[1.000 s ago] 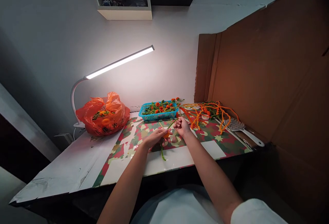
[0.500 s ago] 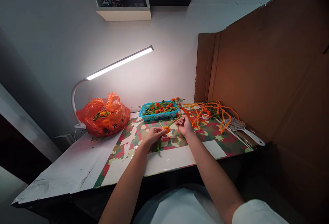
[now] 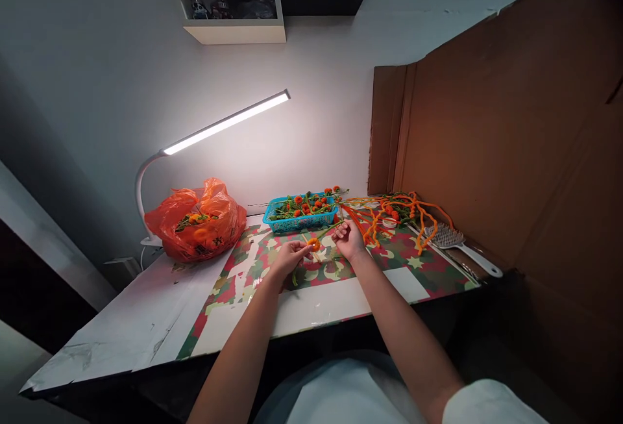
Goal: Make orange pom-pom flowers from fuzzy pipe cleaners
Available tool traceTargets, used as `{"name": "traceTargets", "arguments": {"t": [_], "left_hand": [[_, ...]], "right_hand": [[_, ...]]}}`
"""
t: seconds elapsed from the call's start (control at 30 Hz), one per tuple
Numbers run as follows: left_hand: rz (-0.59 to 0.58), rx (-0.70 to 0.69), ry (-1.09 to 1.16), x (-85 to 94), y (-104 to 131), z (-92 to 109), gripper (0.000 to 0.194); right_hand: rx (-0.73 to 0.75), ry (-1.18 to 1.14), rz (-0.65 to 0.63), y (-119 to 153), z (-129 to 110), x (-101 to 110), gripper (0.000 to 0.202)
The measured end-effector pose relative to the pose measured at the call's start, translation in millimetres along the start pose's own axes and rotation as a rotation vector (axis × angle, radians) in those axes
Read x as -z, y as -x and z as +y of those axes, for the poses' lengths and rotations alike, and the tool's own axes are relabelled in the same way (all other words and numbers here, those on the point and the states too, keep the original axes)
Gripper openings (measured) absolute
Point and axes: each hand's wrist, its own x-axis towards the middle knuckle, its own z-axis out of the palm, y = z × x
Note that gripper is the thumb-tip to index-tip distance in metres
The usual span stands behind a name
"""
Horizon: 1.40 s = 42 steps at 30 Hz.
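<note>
Between the fingers of my left hand (image 3: 291, 257) is a small orange flower (image 3: 314, 243), which looks made of fuzzy pipe cleaner. A green strip (image 3: 294, 277) hangs below that hand. From the flower a thin green stem (image 3: 327, 230) slants up to my right hand (image 3: 348, 239), whose closed fingers pinch its far end. Just behind the hands stands a blue basket (image 3: 302, 222) full of orange flowers on green stems. Orange fuzzy strips (image 3: 372, 224) lie right of my right hand.
A red plastic bag (image 3: 209, 242) with orange and green pieces sits at left, by a lit desk lamp (image 3: 226, 124). At right are a hairbrush (image 3: 467, 249) and a tall cardboard panel (image 3: 487, 119). A wall shelf (image 3: 236, 34) hangs above.
My left hand and the flower have shifted very slightly left, and the green strip below swings left. My right hand stays nearly in place.
</note>
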Motion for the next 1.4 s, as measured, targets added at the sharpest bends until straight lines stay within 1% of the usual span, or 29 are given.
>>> {"name": "traceTargets", "arguments": {"t": [0.1,0.2,0.3,0.43,0.5,0.57,0.63,0.67,0.7,0.77,0.8,0.87,0.93,1.03,1.2,1.3,1.4], "left_hand": [[0.055,-0.061,0.026,1.1,-0.1,1.6,0.038],[0.15,-0.124,0.064,1.8,-1.0,3.2,0.037],[0.252,-0.163,0.095,2.6,-2.5,3.1,0.034],[0.349,-0.17,0.16,3.8,-4.7,1.2,0.04],[0.38,-0.165,0.187,3.8,-5.2,0.9,0.044],[0.405,-0.165,0.213,2.9,-4.4,2.0,0.047],[0.379,-0.159,0.232,1.2,-2.1,4.6,0.048],[0.339,-0.152,0.233,0.1,-0.5,6.2,0.048],[0.283,-0.14,0.226,-1.0,1.2,7.9,0.047],[0.167,-0.109,0.185,-2.8,4.4,10.9,0.046],[0.128,-0.1,0.16,-3.4,5.4,11.8,0.046],[0.106,-0.108,0.121,-3.4,6.1,12.4,0.046],[0.146,-0.151,0.102,-2.2,5.1,11.2,0.047],[0.228,-0.238,0.06,0.1,2.8,7.8,0.042],[0.249,-0.334,-0.062,0.8,1.7,4.6,0.03],[0.249,-0.344,-0.083,0.8,1.7,4.1,0.03],[0.212,-0.288,-0.042,1.5,2.0,4.7,0.034]], "right_hand": [[0.027,0.072,-0.016,0.1,5.4,0.0,0.036],[0.079,0.29,-0.085,3.3,18.2,-1.1,0.031],[0.124,0.516,-0.227,8.7,30.7,-2.3,0.04],[0.227,0.646,-0.379,15.1,34.9,-1.7,0.056],[0.278,0.712,-0.432,17.7,34.8,-0.5,0.059],[0.319,0.783,-0.476,19.1,36.9,0.8,0.056],[0.344,0.856,-0.482,18.1,42.0,2.0,0.05],[0.357,0.892,-0.453,16.4,45.3,2.7,0.047],[0.372,0.925,-0.402,13.9,48.7,3.4,0.043],[0.415,0.968,-0.253,7.7,54.4,4.8,0.037],[0.429,0.975,-0.2,4.8,56.1,5.5,0.034],[0.443,0.99,-0.158,0.9,57.0,6.6,0.029],[0.464,1.045,-0.177,0.5,55.1,7.3,0.026],[0.551,1.203,-0.215,4.5,50.1,7.1,0.025],[0.745,1.36,-0.369,12.3,44.4,4.1,0.022],[0.816,1.43,-0.46,14.5,43.6,3.1,0.023],[0.803,1.483,-0.49,13.1,45.0,5.3,0.026]]}}
